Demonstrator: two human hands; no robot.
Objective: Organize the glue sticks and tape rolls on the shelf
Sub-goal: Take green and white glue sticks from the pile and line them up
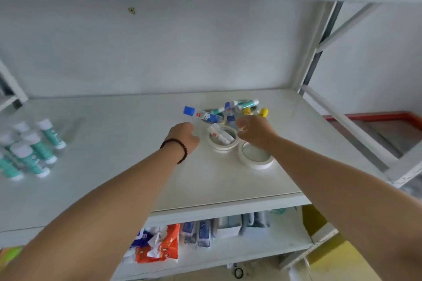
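Already teal glue sticks (34,148) stand grouped left; a mixed pile (230,112) remains. Left hand (185,137) curls, apparently empty; right hand (255,131) pinches something yellow.

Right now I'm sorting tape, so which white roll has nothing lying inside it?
The white tape roll nearest the shelf's front edge; the roll behind it holds a white glue stick.

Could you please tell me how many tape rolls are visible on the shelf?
3: nearest roll, middle roll holding a glue stick, far roll under the pile; more may be hidden.
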